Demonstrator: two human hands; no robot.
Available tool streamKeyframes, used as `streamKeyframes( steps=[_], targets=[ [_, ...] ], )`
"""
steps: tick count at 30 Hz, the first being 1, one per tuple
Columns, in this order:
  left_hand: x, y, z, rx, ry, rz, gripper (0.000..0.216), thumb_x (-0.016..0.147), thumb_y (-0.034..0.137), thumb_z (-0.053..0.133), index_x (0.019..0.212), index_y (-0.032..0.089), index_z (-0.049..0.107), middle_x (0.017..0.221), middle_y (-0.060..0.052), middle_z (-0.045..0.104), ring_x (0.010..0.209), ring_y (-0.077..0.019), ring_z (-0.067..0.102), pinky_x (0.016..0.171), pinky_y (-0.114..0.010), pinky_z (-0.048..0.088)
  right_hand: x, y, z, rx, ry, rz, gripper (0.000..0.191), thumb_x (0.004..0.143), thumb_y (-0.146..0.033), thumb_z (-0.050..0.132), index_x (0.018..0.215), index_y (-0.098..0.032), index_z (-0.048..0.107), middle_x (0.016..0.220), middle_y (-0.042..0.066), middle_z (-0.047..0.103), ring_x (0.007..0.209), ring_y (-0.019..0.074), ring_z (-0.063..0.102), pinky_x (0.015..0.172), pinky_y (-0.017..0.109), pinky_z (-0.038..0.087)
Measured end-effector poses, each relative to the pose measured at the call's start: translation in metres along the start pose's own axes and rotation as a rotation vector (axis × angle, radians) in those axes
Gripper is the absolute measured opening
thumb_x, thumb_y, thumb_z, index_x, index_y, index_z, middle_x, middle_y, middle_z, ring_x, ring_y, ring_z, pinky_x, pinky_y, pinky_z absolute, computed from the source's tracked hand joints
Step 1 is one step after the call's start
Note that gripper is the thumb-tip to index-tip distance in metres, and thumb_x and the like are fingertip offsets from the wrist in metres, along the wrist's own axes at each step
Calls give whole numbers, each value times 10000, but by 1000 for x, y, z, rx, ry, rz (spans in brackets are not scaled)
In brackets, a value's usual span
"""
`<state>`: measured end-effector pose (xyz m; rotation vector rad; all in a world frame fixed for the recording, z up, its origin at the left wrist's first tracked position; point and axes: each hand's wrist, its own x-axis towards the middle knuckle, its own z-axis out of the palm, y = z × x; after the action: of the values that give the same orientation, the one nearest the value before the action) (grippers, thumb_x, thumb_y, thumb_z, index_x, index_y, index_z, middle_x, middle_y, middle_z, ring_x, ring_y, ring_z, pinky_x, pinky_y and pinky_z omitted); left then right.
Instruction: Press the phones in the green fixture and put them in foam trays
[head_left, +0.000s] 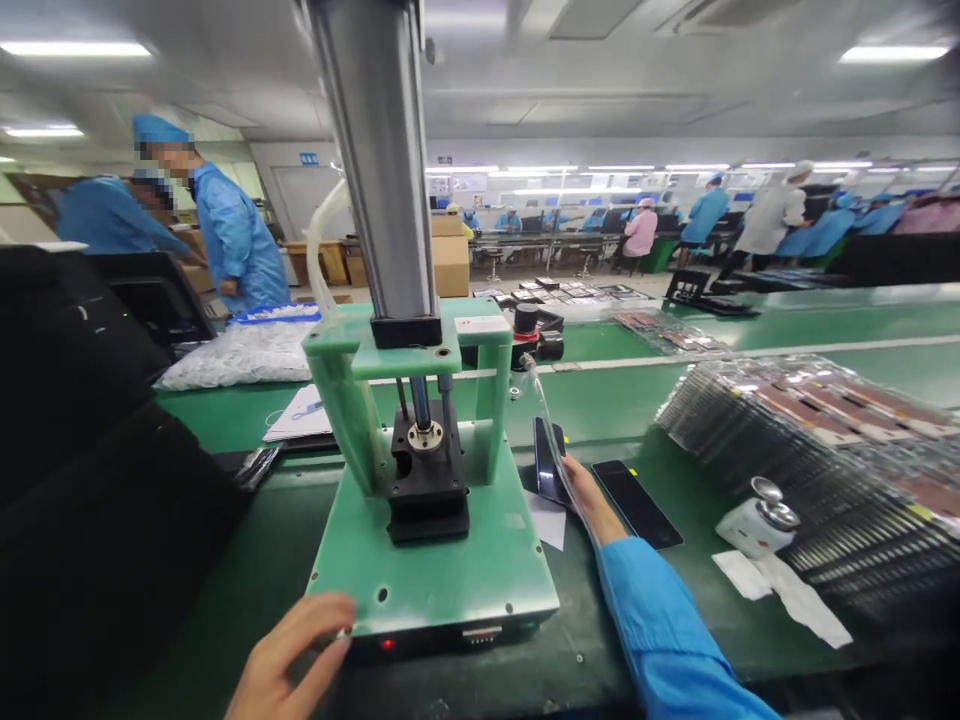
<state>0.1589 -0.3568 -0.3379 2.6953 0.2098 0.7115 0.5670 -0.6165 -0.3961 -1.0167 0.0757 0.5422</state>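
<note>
A green press fixture (480,570) stands before me, with a tall metal cylinder (379,160) above a black block (426,480). My left hand (289,660) rests at the front left corner of the fixture's base, fingertips together against its front edge by a small button; nothing I can name shows in them. My right hand (589,495), in a blue sleeve, reaches past the fixture's right side and holds a dark phone (550,460) tilted on edge. A second dark phone (637,503) lies flat just right of that hand.
Stacked clear trays of parts (817,440) fill the right side. A small white dispenser bottle (756,520) and white wipes (787,595) lie near them. A bag of white parts (240,352) sits at back left. A dark bulk (90,450) occupies the left. Blue-coated people work behind.
</note>
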Motion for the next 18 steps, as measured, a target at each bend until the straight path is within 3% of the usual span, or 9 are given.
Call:
streamKeyframes(
  steps=[2,5,10,18],
  targets=[
    [26,6,17,66,-17,73,383,988,528,481,1186,302,718,1259,-68,680,1117,-249,673,925,-345,599,0,0,-1,-9,-6,-2,128,765,-160,632,892,-167,648,750,19,702,593,169,647,524,243,554],
    [55,14,35,259,-82,184,491,944,533,564,1394,339,587,1452,-113,540,1252,-344,587,967,-494,567,3,2,-3,-10,-22,-7,119,752,-185,664,867,-164,642,739,19,695,589,165,641,524,244,557],
    [58,11,45,421,-41,308,539,947,543,559,1440,327,537,1495,-172,475,1270,-364,566,953,-522,561,8,4,-5,5,-43,-2,166,731,-206,708,879,-177,638,715,9,682,552,175,630,492,264,549],
    [73,7,44,313,-130,374,635,883,585,629,1460,349,510,1521,-122,454,1318,-401,494,1007,-571,503,6,1,0,25,-32,-13,129,752,-165,665,880,-173,653,745,19,688,589,162,640,537,238,549]
  ],
)
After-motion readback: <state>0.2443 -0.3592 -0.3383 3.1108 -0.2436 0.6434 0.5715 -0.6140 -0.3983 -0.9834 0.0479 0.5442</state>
